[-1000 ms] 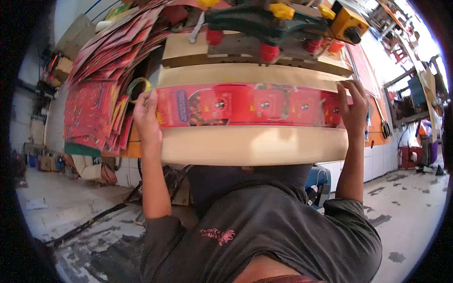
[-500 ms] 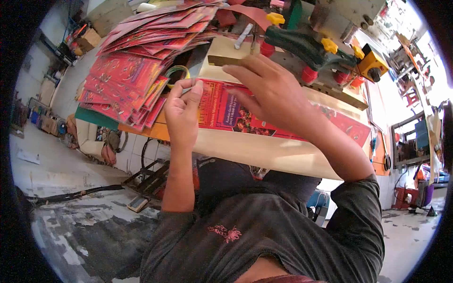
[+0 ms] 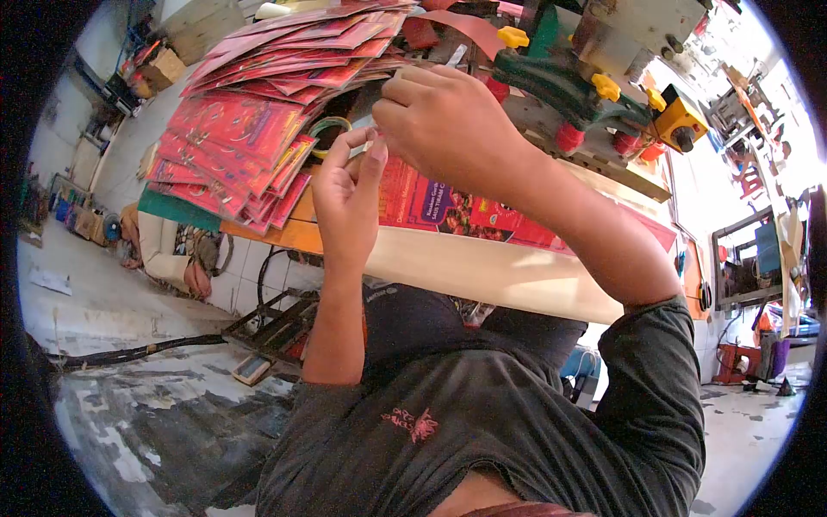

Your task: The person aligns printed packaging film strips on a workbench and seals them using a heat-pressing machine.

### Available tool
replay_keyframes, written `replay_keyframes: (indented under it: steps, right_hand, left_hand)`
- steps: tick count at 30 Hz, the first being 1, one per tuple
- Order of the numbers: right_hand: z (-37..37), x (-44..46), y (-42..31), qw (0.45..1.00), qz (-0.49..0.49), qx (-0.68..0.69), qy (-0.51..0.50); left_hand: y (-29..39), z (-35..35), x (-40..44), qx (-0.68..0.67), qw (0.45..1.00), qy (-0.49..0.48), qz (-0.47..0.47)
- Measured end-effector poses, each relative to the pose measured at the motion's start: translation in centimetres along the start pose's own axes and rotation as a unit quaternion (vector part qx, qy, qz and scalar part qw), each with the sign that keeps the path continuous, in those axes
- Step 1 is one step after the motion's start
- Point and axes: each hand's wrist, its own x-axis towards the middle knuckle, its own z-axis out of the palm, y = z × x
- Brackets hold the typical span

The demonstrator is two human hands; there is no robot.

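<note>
Beside the red stack point(image 3: 226, 142), a tape roll point(image 3: 326, 123) sits partly behind the left hand point(image 3: 346, 185); the curled right hand point(image 3: 444, 121) blocks some of the strip point(image 3: 495, 220). Whether either grip holds anything is unclear.

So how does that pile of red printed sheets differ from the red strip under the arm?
The pile is many loose sheets, overlapping unevenly; the strip shows as one long, flat band. The pile is mostly in plain view, while the right arm hides part of the strip, which lies along a pale board. Both are red and printed.
</note>
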Motion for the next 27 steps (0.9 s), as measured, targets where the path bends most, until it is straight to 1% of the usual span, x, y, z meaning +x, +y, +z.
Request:
replay_keyframes:
  steps: [1, 3, 5, 7, 8, 9, 11, 12, 14, 15, 16, 17, 18, 19, 20, 21, 23, 24, 25, 26, 27]
  right_hand:
    - [-0.1, 0.1, -0.1, 1.0, -0.002, -0.014, 0.004]
    - [0.0, 0.0, -0.2, 1.0, 0.001, -0.031, 0.004]
    - [0.2, -0.1, -0.3, 0.997, 0.069, 0.01, 0.035]
    - [0.4, -0.3, -0.3, 0.995, 0.089, 0.015, 0.046]
    - [0.5, -0.5, -0.3, 0.992, 0.106, 0.022, 0.058]
    - [0.8, -0.5, 0.0, 0.992, 0.111, 0.017, 0.057]
    - [1.4, -0.6, 0.7, 0.977, 0.194, -0.016, 0.085]
    - [1.3, -0.7, 0.8, 0.976, 0.2, -0.02, 0.085]
    - [0.9, -1.1, 1.2, 0.962, 0.236, 0.093, 0.103]
    - [0.9, -1.3, 1.1, 0.961, 0.242, 0.087, 0.101]
    - [1.1, -1.2, 0.8, 0.939, 0.252, 0.206, 0.108]
    - [1.2, -1.3, 0.5, 0.904, 0.258, 0.322, 0.116]
    - [0.9, -1.5, 0.0, 0.894, 0.242, 0.351, 0.139]
    - [0.9, -1.6, -0.2, 0.894, 0.248, 0.346, 0.141]
    - [1.1, -1.6, -0.3, 0.895, 0.222, 0.355, 0.155]
    - [1.0, -1.7, -0.3, 0.895, 0.195, 0.364, 0.167]
    - [0.2, -2.2, -0.1, 0.897, 0.196, 0.367, 0.15]
    - [0.0, -2.3, 0.2, 0.889, 0.19, 0.396, 0.129]
    - [-0.3, -2.5, 0.5, 0.88, 0.182, 0.425, 0.108]
    - [-0.4, -2.6, 0.8, 0.88, 0.184, 0.423, 0.109]
    - [-0.7, -2.8, 1.1, 0.855, 0.162, 0.481, 0.106]
  left_hand:
    - [-0.1, 0.0, 0.0, 0.012, 1.0, -0.01, 0.012]
    - [0.6, 0.6, -0.1, 0.011, 1.0, -0.004, 0.003]
    - [0.7, 0.8, 0.0, 0.01, 1.0, 0.0, -0.004]
    - [0.3, 0.4, 0.3, 0.047, 0.999, 0.002, -0.005]
    - [0.0, 0.4, 0.5, 0.03, 0.999, 0.011, -0.023]
    - [0.3, 0.9, 0.6, 0.027, 0.999, 0.005, -0.023]
    - [1.4, 1.9, 0.6, 0.05, 0.998, 0.044, 0.001]
    - [1.4, 1.2, 0.6, 0.074, 0.996, 0.034, -0.027]
    - [1.3, 1.5, 0.5, 0.056, 0.998, 0.032, -0.013]
    - [1.4, 1.8, 0.3, 0.04, 0.998, 0.038, 0.001]
    - [1.4, 2.1, 0.2, 0.046, 0.998, 0.033, 0.024]
    - [1.1, 2.1, 0.1, 0.043, 0.999, 0.025, 0.022]
    - [0.7, 2.0, 0.1, 0.044, 0.998, 0.033, 0.032]
    - [0.5, 1.9, 0.1, 0.044, 0.997, 0.04, 0.043]
    - [0.7, 1.8, 0.0, 0.075, 0.995, 0.051, 0.047]
    - [0.4, 1.5, -0.1, 0.071, 0.995, 0.045, 0.045]
    - [-0.4, 0.9, -0.2, 0.052, 0.997, 0.034, 0.042]
    - [-0.4, 1.0, -0.2, 0.064, 0.995, 0.041, 0.063]
    - [-0.5, 0.9, -0.2, 0.063, 0.995, 0.037, 0.064]
    - [-0.7, 0.5, -0.4, 0.048, 0.996, 0.038, 0.059]
    - [-0.8, 0.3, -0.5, 0.035, 0.997, 0.039, 0.054]
